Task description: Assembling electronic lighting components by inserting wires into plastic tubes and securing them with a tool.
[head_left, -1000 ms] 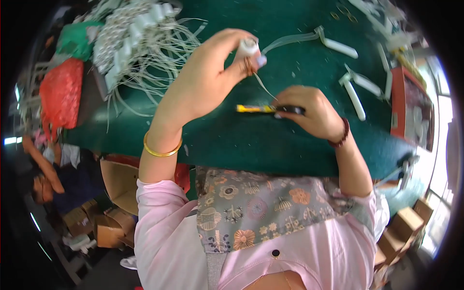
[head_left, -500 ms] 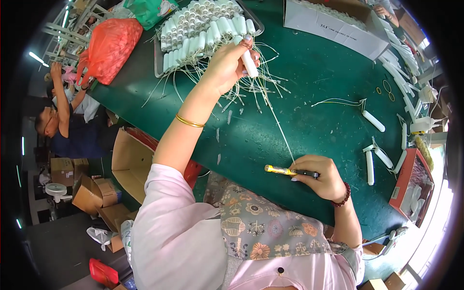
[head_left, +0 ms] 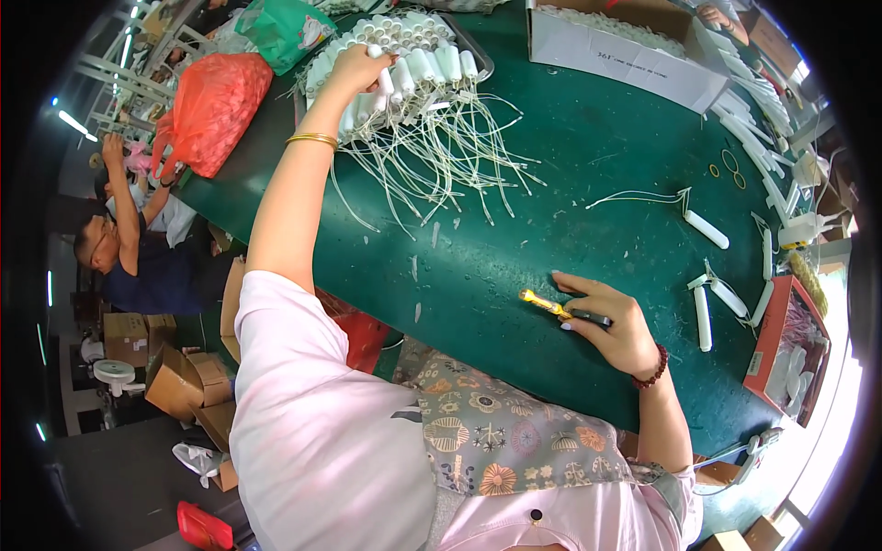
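Observation:
My left hand [head_left: 356, 70] reaches over the metal tray [head_left: 478, 48] at the far side of the table. Its fingers close round a white cylinder [head_left: 385, 82] with a rounded body, whose ends stick out past them. Rows of similar white cylinders [head_left: 423, 66] fill the tray, and their thin pale wires [head_left: 446, 156] fan out over its near edge. Near the front of the table, my right hand [head_left: 611, 321] grips a slim yellow-and-black pen-shaped tool [head_left: 544, 303] between thumb and fingers, with the index finger stretched out above it. The tool's tip points left.
Several wired white cylinders [head_left: 706, 230] lie at the right, near a red box [head_left: 764, 344] of small parts. A white carton [head_left: 625, 62] stands at the back. Red [head_left: 220, 110] and green [head_left: 283, 35] bags sit at the far left. Another person [head_left: 138, 248] works beyond the table.
My left hand has moved away to the left, over the tray, with a white cylinder. The wire that ran to my right hand has left it. The yellow tool has shifted slightly.

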Demonstrator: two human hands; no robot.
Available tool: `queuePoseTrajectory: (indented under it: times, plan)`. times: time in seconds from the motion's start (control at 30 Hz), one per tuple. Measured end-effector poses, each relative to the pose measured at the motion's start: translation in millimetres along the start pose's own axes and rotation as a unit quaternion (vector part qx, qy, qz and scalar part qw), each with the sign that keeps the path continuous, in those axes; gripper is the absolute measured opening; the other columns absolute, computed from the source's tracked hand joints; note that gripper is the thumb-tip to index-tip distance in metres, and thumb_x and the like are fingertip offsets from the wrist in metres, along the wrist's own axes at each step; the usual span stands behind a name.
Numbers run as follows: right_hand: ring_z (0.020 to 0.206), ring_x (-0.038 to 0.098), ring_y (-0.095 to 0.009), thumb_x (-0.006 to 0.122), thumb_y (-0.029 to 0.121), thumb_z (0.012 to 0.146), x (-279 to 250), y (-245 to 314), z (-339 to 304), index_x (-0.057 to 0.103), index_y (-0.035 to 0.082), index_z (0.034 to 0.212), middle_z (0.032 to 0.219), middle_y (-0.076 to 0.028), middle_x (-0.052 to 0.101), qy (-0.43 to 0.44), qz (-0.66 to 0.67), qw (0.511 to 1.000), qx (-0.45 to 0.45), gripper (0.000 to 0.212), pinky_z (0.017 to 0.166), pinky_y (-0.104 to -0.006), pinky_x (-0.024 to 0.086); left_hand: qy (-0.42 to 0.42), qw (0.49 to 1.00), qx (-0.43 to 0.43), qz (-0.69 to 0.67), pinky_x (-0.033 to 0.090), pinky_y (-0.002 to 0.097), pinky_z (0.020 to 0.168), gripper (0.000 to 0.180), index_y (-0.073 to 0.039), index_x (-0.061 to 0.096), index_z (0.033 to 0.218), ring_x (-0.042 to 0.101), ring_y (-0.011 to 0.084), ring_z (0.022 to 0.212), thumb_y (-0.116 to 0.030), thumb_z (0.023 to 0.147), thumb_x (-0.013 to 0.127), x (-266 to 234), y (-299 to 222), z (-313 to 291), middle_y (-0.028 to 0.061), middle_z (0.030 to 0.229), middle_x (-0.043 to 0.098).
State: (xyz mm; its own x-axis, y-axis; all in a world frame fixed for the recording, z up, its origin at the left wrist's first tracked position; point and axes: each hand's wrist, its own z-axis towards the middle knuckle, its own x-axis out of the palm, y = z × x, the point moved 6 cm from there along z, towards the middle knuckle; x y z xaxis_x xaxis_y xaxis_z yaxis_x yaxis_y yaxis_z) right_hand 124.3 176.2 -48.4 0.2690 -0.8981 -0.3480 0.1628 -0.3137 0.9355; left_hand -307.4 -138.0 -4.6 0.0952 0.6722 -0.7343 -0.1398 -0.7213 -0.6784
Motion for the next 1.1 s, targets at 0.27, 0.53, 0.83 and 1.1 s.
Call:
queuePoseTrajectory:
  times: [0.27,0.53,0.83,1.1]
  plan:
    - [0.117,0.066,-0.034,0.075,0.005,0.086,-0.6,-16.7,-3.7,0.071,-0.003,0.103,0.138,-0.019,0.063,-0.003,-0.004,1.000,-0.010,0.020,0.095,-0.0397,0.054,-0.051,0.923,0.111,0.364,0.050,0.0537,0.096,0.061,0.007,0.066,0.116,0.063,0.0485,0.112,-0.050,0.091,0.064,77.0,-109.7,-25.1,0.0330,0.116,0.067]
    - [0.109,0.069,-0.032,0.075,0.006,0.087,-18.6,-7.0,-10.5,0.072,-0.003,0.101,0.133,-0.018,0.065,-0.062,-0.027,0.996,-0.058,0.018,0.088,-0.0375,0.056,0.031,0.945,0.319,0.072,0.056,0.0383,0.079,0.029,-0.004,0.071,0.114,0.072,0.0280,0.087,-0.020,0.091,0.067,177.6,-238.7,-98.7,0.0185,0.099,0.074]
    - [0.104,0.070,-0.032,0.076,0.002,0.086,-26.4,18.6,-16.8,0.071,-0.004,0.103,0.118,-0.017,0.071,-0.034,0.044,0.983,-0.174,0.019,0.087,-0.0391,0.057,0.073,0.781,0.620,-0.023,0.049,0.0417,0.101,0.033,0.000,0.069,0.115,0.061,0.0342,0.116,-0.018,0.088,0.073,374.8,-321.4,-224.0,0.0164,0.126,0.063]
    - [0.096,0.072,-0.025,0.075,0.000,0.086,-81.8,24.0,-33.0,0.071,-0.005,0.109,0.105,-0.016,0.074,-0.230,-0.024,0.961,-0.152,0.024,0.085,-0.0355,0.058,0.246,0.858,0.278,-0.356,0.056,0.0323,0.072,0.028,0.001,0.048,0.111,0.069,0.0190,0.079,-0.015,0.098,0.066,301.1,-290.7,-204.2,0.0145,0.096,0.067]
